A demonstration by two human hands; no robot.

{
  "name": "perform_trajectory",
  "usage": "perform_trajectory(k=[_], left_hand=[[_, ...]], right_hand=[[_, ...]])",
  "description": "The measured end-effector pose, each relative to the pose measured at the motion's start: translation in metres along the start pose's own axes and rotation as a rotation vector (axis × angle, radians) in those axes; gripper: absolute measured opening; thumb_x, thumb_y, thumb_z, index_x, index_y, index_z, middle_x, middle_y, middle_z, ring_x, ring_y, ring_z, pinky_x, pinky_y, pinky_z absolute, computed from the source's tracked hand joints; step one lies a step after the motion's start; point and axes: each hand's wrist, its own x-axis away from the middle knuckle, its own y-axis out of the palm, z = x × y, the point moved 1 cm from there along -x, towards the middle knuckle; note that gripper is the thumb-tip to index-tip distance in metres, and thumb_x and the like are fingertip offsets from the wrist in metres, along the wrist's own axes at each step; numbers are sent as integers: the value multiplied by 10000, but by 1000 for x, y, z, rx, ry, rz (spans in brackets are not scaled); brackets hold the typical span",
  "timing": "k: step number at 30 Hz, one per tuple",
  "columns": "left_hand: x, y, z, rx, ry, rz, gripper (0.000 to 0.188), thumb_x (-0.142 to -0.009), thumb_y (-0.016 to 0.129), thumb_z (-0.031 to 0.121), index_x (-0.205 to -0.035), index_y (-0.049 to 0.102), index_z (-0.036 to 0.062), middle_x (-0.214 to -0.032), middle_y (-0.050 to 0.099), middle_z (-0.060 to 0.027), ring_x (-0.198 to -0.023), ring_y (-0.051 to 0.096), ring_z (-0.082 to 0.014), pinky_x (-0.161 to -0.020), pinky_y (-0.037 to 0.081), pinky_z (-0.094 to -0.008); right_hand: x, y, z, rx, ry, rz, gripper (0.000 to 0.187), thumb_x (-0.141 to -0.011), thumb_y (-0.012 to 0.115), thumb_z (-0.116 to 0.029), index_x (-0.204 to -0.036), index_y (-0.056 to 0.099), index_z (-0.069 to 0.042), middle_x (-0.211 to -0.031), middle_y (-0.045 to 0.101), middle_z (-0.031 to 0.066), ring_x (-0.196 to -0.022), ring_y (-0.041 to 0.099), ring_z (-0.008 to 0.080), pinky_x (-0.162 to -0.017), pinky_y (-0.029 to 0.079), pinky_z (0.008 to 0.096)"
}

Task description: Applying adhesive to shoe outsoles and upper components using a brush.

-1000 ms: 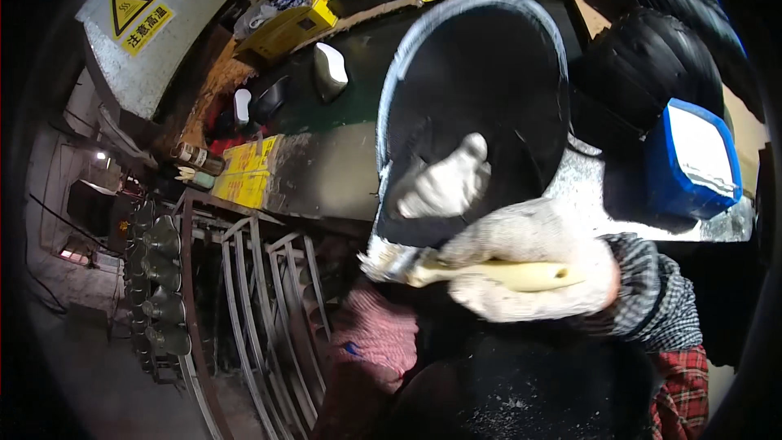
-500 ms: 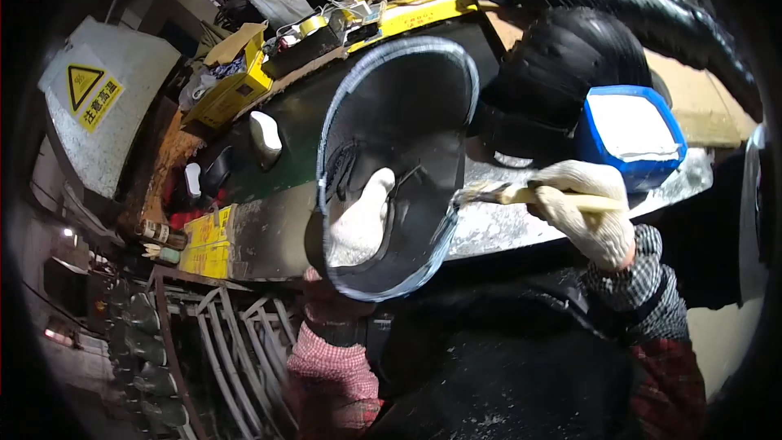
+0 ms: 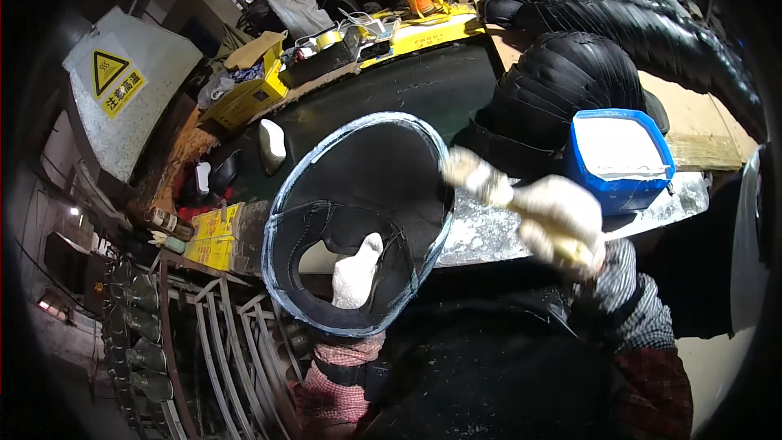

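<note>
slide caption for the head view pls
White-gloved right grip holds a pale-handled brush beside a dark, pale-rimmed hollow oval piece with the white-gloved left grip showing inside.

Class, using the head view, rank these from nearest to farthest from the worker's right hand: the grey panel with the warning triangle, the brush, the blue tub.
1. Brush: held in the right hand, pointing up and left.
2. Blue tub: just beyond the hand, to its right.
3. Grey panel: far left, past the bench.

Dim grey floor (image 3: 61,350) at far left, metal rack (image 3: 169,334) beside it, dark worktop (image 3: 383,90) beyond, small white light (image 3: 74,211)
</note>
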Motion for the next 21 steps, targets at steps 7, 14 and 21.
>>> perform_trajectory(k=[7, 14, 21], left_hand=[[-3, 20, -16, 323, -8, -69, 287, -1022, 449, 104, -1257, 531, -41, -1220, 615, -169, -1053, 640, -266, -916, 562, -382], [6, 33, -19, 45, -27, -3, 250, -1010, 511, 155, -1155, 603, -27, -1070, 668, -119, -964, 663, -220, -829, 561, -331], [25, 38, -18, 132, -44, -105, 307, -967, 538, 129, -1234, 557, -22, -1163, 628, -127, -1051, 630, -202, -899, 527, -345]], right_hand=[[49, -11, -39, -78, 77, -186, 233, -797, 777, -239, -981, 737, -103, -736, 679, 76, -613, 660, 242, -575, 510, 315], [39, -26, -47, -507, 101, -152, 294, -819, 778, -259, -1012, 714, -47, -764, 686, 106, -626, 665, 262, -543, 520, 338], [-54, 19, -49, -39, -248, -43, 181, -911, 586, -253, -914, 658, -87, -670, 628, 54, -584, 625, 237, -543, 492, 337]])
